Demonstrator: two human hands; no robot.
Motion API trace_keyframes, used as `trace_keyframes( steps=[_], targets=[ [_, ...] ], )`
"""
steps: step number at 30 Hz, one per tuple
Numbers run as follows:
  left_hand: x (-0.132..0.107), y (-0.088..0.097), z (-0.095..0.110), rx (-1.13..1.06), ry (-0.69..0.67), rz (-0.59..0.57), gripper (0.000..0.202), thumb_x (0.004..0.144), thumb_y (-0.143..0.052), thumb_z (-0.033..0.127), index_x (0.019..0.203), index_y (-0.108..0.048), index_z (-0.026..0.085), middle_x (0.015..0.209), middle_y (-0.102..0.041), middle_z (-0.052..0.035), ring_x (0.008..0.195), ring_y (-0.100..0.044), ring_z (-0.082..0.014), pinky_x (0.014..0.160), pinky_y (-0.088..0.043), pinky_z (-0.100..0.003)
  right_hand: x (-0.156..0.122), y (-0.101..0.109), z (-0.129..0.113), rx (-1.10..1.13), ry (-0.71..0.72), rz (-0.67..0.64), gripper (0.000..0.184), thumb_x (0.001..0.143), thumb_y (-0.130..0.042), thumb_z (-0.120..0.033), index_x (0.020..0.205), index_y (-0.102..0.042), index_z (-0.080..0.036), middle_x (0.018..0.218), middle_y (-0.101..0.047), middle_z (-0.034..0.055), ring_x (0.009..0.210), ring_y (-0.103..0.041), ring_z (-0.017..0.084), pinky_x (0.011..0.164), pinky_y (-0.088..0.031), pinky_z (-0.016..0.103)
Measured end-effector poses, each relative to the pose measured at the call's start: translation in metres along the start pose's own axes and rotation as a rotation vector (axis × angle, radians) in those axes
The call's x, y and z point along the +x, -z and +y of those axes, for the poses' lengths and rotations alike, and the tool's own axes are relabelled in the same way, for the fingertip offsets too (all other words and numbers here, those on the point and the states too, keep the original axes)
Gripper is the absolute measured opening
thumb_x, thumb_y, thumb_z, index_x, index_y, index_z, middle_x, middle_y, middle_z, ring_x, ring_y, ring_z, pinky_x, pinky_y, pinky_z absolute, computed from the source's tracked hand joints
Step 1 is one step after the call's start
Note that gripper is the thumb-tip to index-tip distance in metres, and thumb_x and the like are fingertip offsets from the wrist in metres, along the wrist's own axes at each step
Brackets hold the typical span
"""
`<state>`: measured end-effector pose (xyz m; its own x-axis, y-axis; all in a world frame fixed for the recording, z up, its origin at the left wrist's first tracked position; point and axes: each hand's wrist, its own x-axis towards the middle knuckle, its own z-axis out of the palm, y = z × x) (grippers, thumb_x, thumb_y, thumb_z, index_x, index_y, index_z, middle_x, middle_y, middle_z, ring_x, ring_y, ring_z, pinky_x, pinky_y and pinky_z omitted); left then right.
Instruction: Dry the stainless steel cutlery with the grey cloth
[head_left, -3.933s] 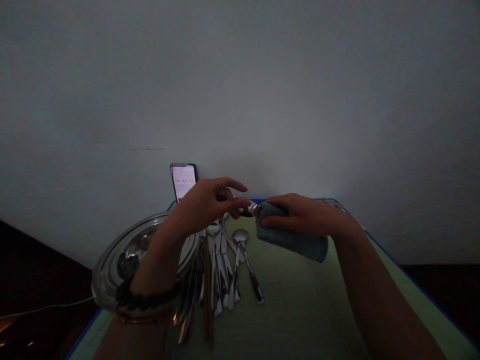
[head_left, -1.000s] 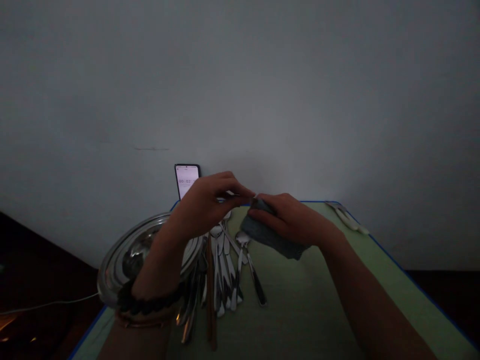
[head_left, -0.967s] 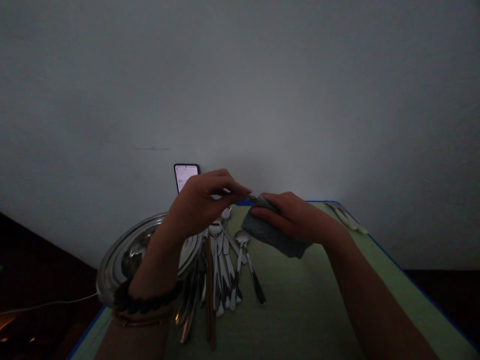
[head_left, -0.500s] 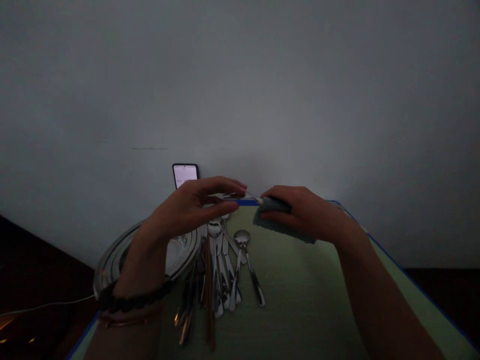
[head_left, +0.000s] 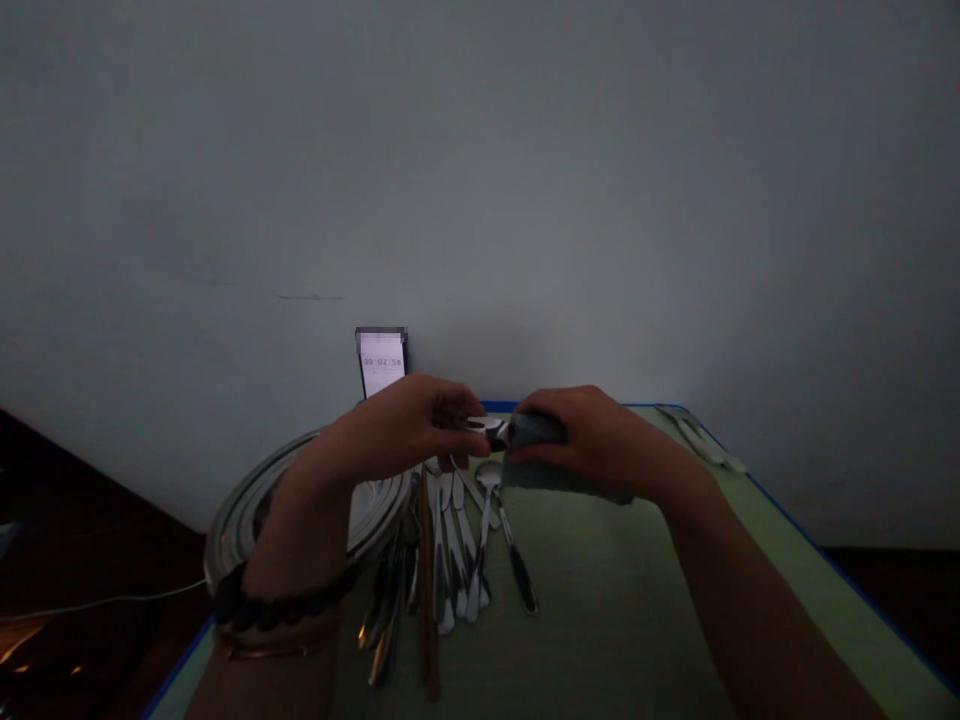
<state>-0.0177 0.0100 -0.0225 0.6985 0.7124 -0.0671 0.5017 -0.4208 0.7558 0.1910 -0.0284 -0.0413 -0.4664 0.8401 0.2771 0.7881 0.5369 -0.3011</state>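
Observation:
Above the far part of the table, my left hand [head_left: 409, 425] pinches the shiny metal end of a piece of cutlery that looks like a fork [head_left: 495, 430]. My right hand [head_left: 596, 435] is closed round a grey-blue cloth [head_left: 540, 430], which wraps the other part of the fork. A loose fold of the cloth hangs below my right fingers. Beneath my hands a spoon [head_left: 489, 475] lies on the table, with several pieces of metal cutlery [head_left: 454, 560] beside it. Wooden chopsticks [head_left: 427, 600] lie to their left.
A round metal tray [head_left: 225, 530] stands at the left, partly behind my left forearm. A phone [head_left: 382, 362] showing a timer leans on the wall. More cutlery [head_left: 697, 440] lies at the table's far right corner. The green table [head_left: 615, 600] has a blue edge.
My left fingers have closed on the fork's end, where they were apart before. Both hands sit slightly lower, and the fork has turned. The view has shifted a little.

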Motion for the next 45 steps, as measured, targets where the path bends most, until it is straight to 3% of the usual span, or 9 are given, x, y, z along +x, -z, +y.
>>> trace_keyframes(
  steps=[6, 11, 21, 29, 33, 36, 39, 45],
  targets=[
    [0.004, -0.009, 0.010, 0.221, -0.138, 0.124, 0.011, 0.071, -0.063, 0.023, 0.079, -0.062, 0.016, 0.064, -0.064, 0.0024, 0.058, -0.058, -0.0096, 0.054, -0.042, -0.018, -0.001, 0.004, -0.003, 0.123, 0.008, -0.075, 0.030, 0.079, -0.052, -0.045, 0.083, -0.065, -0.018, 0.070, -0.063, 0.0008, 0.060, -0.052, 0.011, 0.055, -0.033, 0.022],
    [0.006, -0.012, 0.011, 0.273, -0.213, 0.083, 0.005, 0.073, -0.061, 0.020, 0.076, -0.062, 0.016, 0.067, -0.065, 0.0026, 0.062, -0.058, -0.0090, 0.057, -0.040, -0.018, -0.001, 0.004, -0.005, 0.131, 0.060, -0.133, 0.034, 0.083, -0.047, -0.045, 0.089, -0.065, -0.018, 0.068, -0.063, 0.0008, 0.057, -0.051, 0.010, 0.054, -0.030, 0.022],
    [0.002, -0.005, 0.003, 0.164, -0.142, 0.022, 0.010, 0.074, -0.060, 0.023, 0.081, -0.060, 0.015, 0.069, -0.065, 0.0013, 0.065, -0.060, -0.0100, 0.059, -0.042, -0.018, 0.001, 0.002, 0.002, 0.124, 0.045, -0.194, 0.032, 0.085, -0.045, -0.040, 0.079, -0.063, -0.015, 0.059, -0.056, -0.0009, 0.052, -0.047, 0.009, 0.051, -0.029, 0.022],
    [0.000, -0.001, -0.006, 0.169, -0.103, 0.000, 0.015, 0.077, -0.057, 0.027, 0.085, -0.058, 0.015, 0.069, -0.064, 0.0004, 0.065, -0.060, -0.0116, 0.059, -0.042, -0.020, -0.005, 0.009, 0.014, 0.152, -0.009, -0.270, 0.031, 0.086, -0.043, -0.041, 0.079, -0.061, -0.016, 0.069, -0.061, 0.0014, 0.060, -0.053, 0.012, 0.054, -0.034, 0.023],
    [0.003, -0.009, -0.003, 0.209, -0.103, -0.038, 0.022, 0.081, -0.050, 0.035, 0.087, -0.057, 0.015, 0.066, -0.060, 0.0010, 0.058, -0.056, -0.0101, 0.052, -0.039, -0.019, -0.004, 0.007, 0.017, 0.152, 0.000, -0.253, 0.034, 0.086, -0.041, -0.043, 0.077, -0.058, -0.016, 0.065, -0.057, 0.0000, 0.058, -0.050, 0.011, 0.054, -0.033, 0.023],
    [0.006, -0.013, 0.003, 0.259, -0.092, -0.094, 0.034, 0.086, -0.039, 0.043, 0.078, -0.057, 0.015, 0.061, -0.057, 0.0008, 0.053, -0.051, -0.0095, 0.048, -0.036, -0.019, -0.001, 0.004, 0.017, 0.185, 0.014, -0.239, 0.036, 0.086, -0.040, -0.045, 0.075, -0.057, -0.015, 0.062, -0.054, -0.0017, 0.056, -0.047, 0.010, 0.052, -0.032, 0.022],
    [0.005, -0.011, 0.003, 0.276, -0.104, -0.109, 0.039, 0.086, -0.036, 0.044, 0.073, -0.057, 0.014, 0.056, -0.052, 0.0018, 0.051, -0.047, -0.0086, 0.048, -0.034, -0.018, 0.000, 0.003, 0.019, 0.231, 0.013, -0.267, 0.035, 0.086, -0.041, -0.045, 0.077, -0.057, -0.016, 0.065, -0.055, -0.0014, 0.059, -0.049, 0.010, 0.054, -0.034, 0.022],
    [-0.002, -0.002, -0.004, 0.261, -0.086, -0.063, 0.040, 0.085, -0.038, 0.046, 0.083, -0.061, 0.014, 0.057, -0.048, 0.0026, 0.050, -0.042, -0.0085, 0.046, -0.031, -0.019, -0.001, 0.004, 0.025, 0.241, -0.004, -0.252, 0.033, 0.085, -0.042, -0.044, 0.084, -0.059, -0.016, 0.073, -0.060, 0.0005, 0.063, -0.051, 0.011, 0.058, -0.036, 0.022]
  ],
)
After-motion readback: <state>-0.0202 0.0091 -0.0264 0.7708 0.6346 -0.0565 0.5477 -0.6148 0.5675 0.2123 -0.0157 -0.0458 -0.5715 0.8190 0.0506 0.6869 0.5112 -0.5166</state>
